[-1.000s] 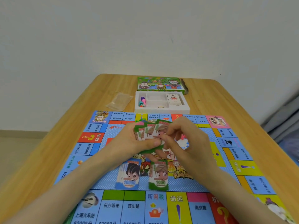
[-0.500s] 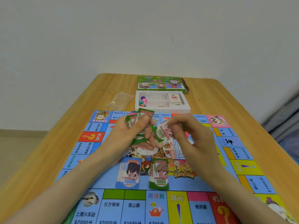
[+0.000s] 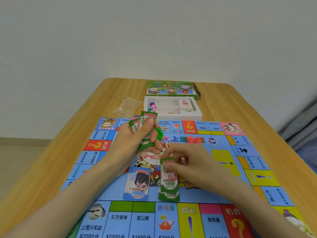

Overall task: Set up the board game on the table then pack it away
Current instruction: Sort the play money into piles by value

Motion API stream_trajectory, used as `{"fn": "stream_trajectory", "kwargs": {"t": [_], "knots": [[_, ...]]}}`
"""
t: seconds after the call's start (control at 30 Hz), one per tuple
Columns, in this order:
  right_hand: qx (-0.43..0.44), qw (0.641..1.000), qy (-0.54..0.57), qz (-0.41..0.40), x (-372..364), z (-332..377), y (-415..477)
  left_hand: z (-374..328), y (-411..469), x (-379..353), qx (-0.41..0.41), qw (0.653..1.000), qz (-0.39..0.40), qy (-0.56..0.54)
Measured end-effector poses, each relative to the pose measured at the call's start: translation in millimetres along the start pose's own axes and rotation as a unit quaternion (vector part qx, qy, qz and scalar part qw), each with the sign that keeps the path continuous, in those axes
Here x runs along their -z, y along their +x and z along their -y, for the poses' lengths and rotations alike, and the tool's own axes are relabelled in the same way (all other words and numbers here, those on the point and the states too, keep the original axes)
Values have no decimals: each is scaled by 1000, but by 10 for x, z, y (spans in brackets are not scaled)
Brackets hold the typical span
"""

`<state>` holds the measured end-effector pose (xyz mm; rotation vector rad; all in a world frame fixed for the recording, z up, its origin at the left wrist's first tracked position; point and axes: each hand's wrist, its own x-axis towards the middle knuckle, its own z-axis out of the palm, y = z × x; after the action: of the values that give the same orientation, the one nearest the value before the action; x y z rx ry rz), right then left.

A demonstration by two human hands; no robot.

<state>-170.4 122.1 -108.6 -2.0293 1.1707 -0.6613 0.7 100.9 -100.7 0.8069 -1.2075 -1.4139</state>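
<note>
The game board [image 3: 214, 152] lies unfolded on the wooden table [image 3: 223, 103]. My left hand [image 3: 137, 140] grips a fanned wad of green play-money notes [image 3: 142, 122] above the board's far half. My right hand [image 3: 185, 160] pinches the top of one green 1000 note [image 3: 169, 176] and holds it down on the green 1000 pile [image 3: 169, 193]. A blue 10000 pile [image 3: 137, 184] lies just left of that pile.
Beyond the board stands the white inner tray [image 3: 197, 115] with coloured pawns [image 3: 152, 107] and a card deck [image 3: 185, 104]. Behind it lies the green box lid [image 3: 171, 91]. A clear plastic bag [image 3: 127, 107] lies to the tray's left. A wall rises behind the table.
My right hand pulled one green note from the wad and brought it down toward me onto the green 1000 pile. My left hand lifted slightly away with the remaining notes.
</note>
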Motion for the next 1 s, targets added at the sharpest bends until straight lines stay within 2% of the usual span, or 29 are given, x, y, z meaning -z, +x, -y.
{"fn": "stream_trajectory", "kwargs": {"t": [0.17, 0.3, 0.43, 0.57, 0.7, 1.0], "knots": [[59, 978, -199, 22, -32, -38, -15, 0, -2, 0, -1, 1000, 0, 3], [101, 959, -264, 1, -40, -64, -11, 4, 4, -4, -3, 1000, 2, -6], [97, 965, -243, -21, -41, -92, -13, 8, 7, 4, -4, 1000, 0, -8], [92, 975, -200, 18, 12, -34, -33, 9, 12, 10, -2, 1000, -2, -8], [87, 960, -242, 110, 50, 17, -77, 8, 11, 17, -3, 1000, 2, -8], [129, 943, -288, 104, 46, 51, -87, 3, -1, 23, -3, 1000, 6, -10]]}}
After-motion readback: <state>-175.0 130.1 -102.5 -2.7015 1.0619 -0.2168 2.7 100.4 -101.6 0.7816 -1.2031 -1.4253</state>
